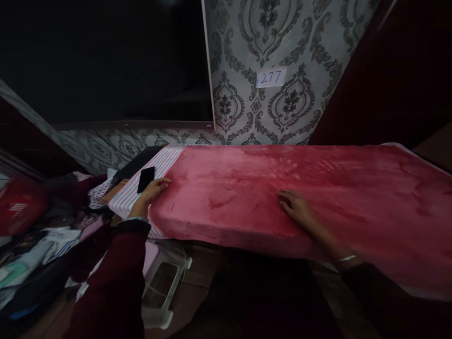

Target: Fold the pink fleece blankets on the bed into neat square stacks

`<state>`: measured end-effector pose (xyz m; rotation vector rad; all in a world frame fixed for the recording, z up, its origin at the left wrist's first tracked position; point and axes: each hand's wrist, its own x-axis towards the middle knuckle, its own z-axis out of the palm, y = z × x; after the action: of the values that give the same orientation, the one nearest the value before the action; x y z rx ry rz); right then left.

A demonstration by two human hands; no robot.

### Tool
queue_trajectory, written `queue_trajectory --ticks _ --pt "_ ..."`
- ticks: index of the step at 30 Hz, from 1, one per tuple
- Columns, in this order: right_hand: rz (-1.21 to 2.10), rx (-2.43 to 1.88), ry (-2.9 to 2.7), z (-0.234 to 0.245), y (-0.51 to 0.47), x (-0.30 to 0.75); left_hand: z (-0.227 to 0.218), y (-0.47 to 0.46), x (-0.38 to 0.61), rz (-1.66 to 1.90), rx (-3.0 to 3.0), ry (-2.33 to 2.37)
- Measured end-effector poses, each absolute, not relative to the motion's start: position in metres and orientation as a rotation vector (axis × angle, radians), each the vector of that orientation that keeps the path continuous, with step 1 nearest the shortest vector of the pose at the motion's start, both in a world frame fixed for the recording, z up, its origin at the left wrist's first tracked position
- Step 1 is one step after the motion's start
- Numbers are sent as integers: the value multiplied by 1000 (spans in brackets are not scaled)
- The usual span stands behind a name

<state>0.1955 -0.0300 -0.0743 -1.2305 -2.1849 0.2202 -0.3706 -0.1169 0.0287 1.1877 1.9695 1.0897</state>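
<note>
A red plush cloth (226,188) lies spread over a long table, its surface marked by brushed streaks and its front edge hanging down. Under its left end shows a striped cloth (165,162) in pink, white and grey-blue. My left hand (155,189) rests at the left edge of the red cloth, fingers stretched out toward the right and holding nothing. Just beside it, a black phone (146,180) lies on the striped cloth. Farther right, my right hand (295,206) lies on the middle of the red cloth, palm down with fingers extended.
A large dark television (106,61) hangs on the patterned wall (233,89), where a paper marked 277 (271,77) is stuck. A white plastic stool (165,278) stands below the table's left end. Piled clothes (52,249) and a red bag (21,205) fill the left side.
</note>
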Motion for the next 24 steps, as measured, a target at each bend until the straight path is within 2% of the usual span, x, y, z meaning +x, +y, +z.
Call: queue_trajectory --ticks 6,13,24 --pt "176 -1210 -2163 -90 -18 191 33 -119 -366 995 1266 1938" --pt "211 -1217 -2169 -92 -15 191 42 -129 -371 1176 1237 1917" --pt "212 -1286 -2265 -68 -14 176 112 -139 -356 1500 1168 1752"
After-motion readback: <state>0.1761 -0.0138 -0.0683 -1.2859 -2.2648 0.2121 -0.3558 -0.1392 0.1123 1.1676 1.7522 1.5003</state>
